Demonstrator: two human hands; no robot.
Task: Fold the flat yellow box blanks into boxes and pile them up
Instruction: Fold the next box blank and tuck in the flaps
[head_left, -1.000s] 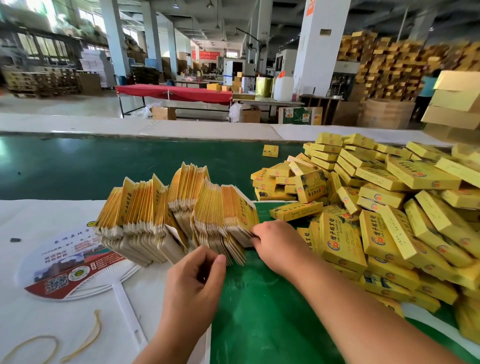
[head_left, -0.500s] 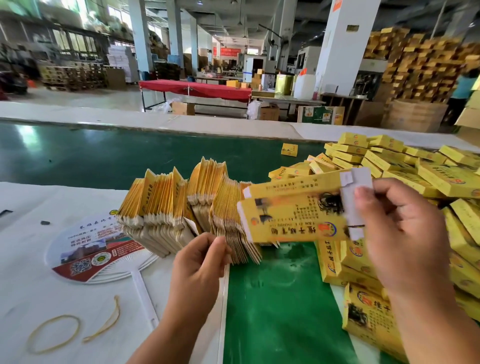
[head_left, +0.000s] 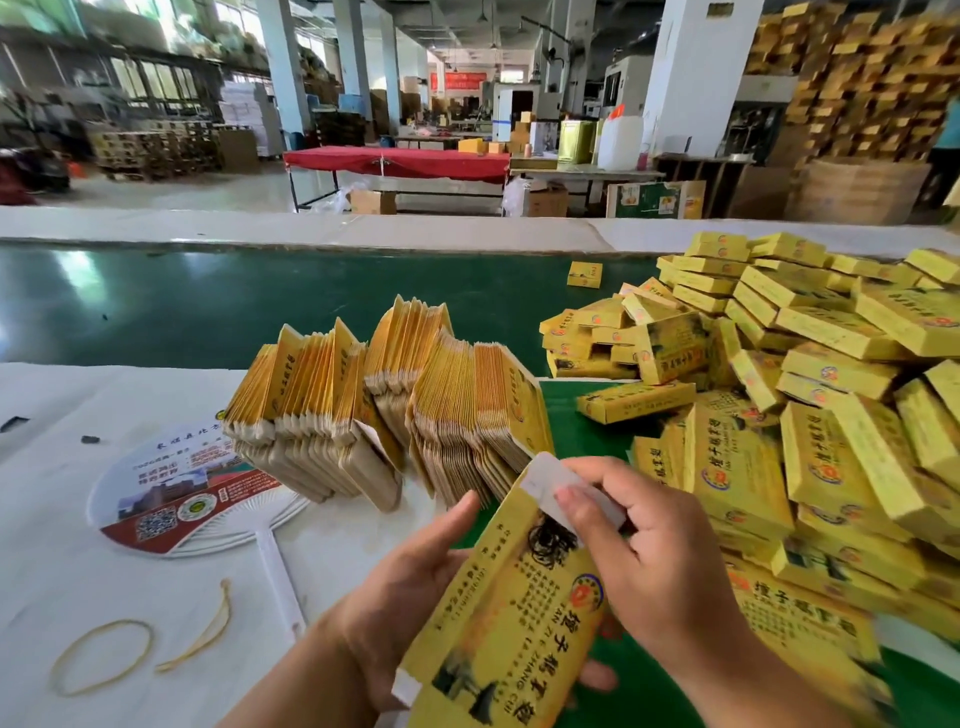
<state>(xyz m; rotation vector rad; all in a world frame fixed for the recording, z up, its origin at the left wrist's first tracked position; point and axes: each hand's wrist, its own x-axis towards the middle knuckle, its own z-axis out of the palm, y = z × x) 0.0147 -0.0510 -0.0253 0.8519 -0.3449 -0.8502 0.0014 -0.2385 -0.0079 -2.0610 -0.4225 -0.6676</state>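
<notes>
One yellow box blank (head_left: 514, 613) is held close in front of me, long axis running away from me. My left hand (head_left: 410, 582) grips its left side from below, with fingertips showing under its right edge. My right hand (head_left: 639, 545) pinches the white end flap (head_left: 550, 486) at the far end. A fanned stack of flat yellow blanks (head_left: 395, 410) stands on edge on the white table behind. A big heap of folded yellow boxes (head_left: 810, 415) fills the right side.
A green conveyor belt (head_left: 208, 306) runs across beyond the white table (head_left: 62, 519). A round printed hand fan (head_left: 176, 493) lies left of the blanks. Two rubber bands (head_left: 104, 654) lie near the front left. One single box (head_left: 584, 274) sits alone on the belt.
The blank has come down from in front of the heap and turned lengthwise. My left hand, empty before, now grips it, and my right hand has shifted to the end flap.
</notes>
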